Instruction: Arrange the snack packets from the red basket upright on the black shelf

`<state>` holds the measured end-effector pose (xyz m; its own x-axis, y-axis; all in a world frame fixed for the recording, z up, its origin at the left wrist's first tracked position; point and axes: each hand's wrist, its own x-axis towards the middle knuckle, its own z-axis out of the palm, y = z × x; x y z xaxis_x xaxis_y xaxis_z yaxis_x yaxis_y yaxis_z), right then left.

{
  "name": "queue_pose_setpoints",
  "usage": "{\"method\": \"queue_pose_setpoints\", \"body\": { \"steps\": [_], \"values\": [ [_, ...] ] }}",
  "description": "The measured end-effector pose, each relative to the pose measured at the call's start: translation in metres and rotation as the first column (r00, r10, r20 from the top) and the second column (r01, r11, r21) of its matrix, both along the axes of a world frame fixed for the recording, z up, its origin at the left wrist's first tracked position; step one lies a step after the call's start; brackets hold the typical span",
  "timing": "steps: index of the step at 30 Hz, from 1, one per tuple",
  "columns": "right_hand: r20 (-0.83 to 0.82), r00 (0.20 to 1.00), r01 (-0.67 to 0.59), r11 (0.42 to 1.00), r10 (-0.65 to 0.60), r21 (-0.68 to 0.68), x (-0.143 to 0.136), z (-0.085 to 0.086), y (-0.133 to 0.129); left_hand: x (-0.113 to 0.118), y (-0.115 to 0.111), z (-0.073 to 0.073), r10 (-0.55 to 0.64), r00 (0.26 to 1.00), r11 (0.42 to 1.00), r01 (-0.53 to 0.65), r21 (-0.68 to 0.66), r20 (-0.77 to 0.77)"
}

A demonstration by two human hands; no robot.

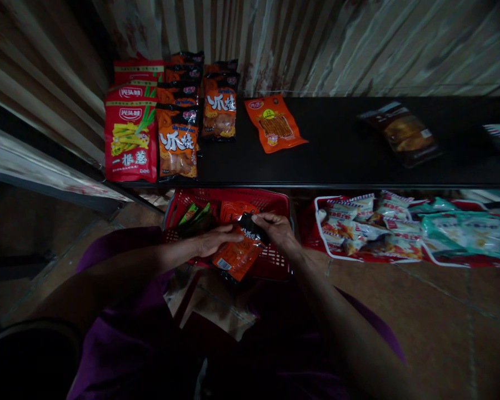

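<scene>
Over a red basket (289, 208), an orange-and-black snack bag (239, 255) lies under both my hands. My right hand (277, 228) is closed on the bag's black top end, thumb and fingers pinched together. My left hand (216, 241) reaches in from the other side, its fingers stretched out and lying flat against the bag. Another orange packet (237, 209) shows behind the bag, inside the basket. Green packets (195, 216) lie at the basket's left end.
On the black shelf (329, 139) stand red snack bags (131, 139) and orange-and-black bags (178, 144). An orange packet (275, 125) and a brown packet (406, 133) lie farther right. Baskets with white-and-red packets (366, 222) and teal packets (466, 233) sit below.
</scene>
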<state>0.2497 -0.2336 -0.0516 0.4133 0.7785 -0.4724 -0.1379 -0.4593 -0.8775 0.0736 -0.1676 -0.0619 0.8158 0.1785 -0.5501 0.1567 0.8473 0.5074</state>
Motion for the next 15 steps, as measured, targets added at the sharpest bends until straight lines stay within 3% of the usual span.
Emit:
{"method": "queue_pose_setpoints", "body": {
  "steps": [6,11,15],
  "values": [
    [0.022,0.997,-0.071,0.997,0.071,-0.006,0.005,0.0,-0.002,0.001,-0.003,-0.004,0.036,0.999,0.998,-0.036,-0.055,0.005],
    [-0.006,0.991,-0.137,0.99,0.137,0.024,0.021,0.0,-0.006,-0.001,0.005,-0.01,0.137,0.987,0.99,-0.14,-0.031,-0.085],
    [-0.058,0.993,-0.104,0.995,0.105,0.011,0.025,-0.007,-0.008,-0.001,0.007,-0.012,0.156,0.984,0.987,-0.159,-0.027,-0.088]
  ]
}}
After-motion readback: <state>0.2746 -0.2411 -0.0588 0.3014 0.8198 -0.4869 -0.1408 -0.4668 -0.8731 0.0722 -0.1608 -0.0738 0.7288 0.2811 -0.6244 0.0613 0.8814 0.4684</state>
